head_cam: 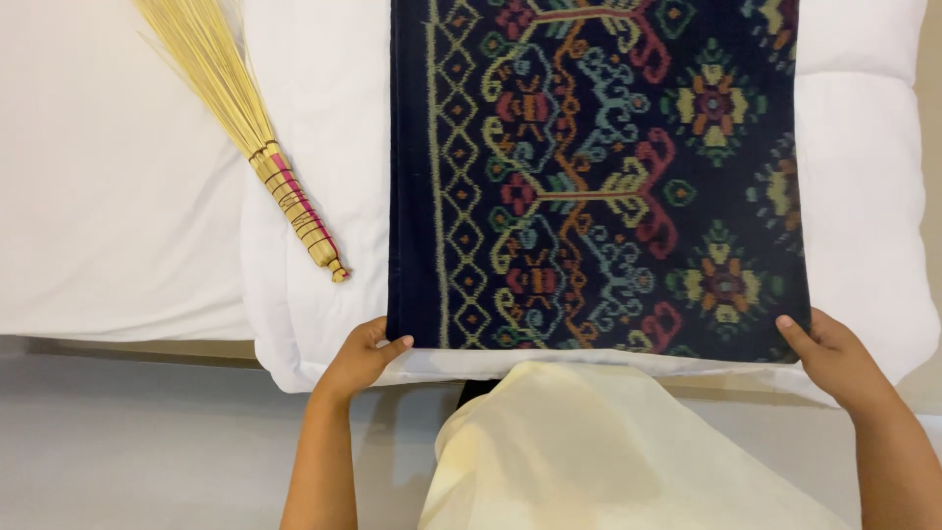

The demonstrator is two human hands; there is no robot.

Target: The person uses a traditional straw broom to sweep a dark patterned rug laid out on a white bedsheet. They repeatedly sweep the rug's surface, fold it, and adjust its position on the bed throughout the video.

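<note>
A dark navy woven cloth (599,177) with coloured floral and diamond patterns lies flat across a white duvet (863,245) on a bed. My left hand (361,358) pinches the cloth's near left corner, thumb on top. At the near right corner, my right hand (832,355) grips the edge the same way. Both hands rest at the duvet's near edge.
A straw hand broom (257,147) with a banded handle lies diagonally on the bed, left of the cloth. A white sheet (98,196) covers the bed to the left. My pale yellow garment (589,451) fills the lower middle. Grey floor (147,442) lies below the bed edge.
</note>
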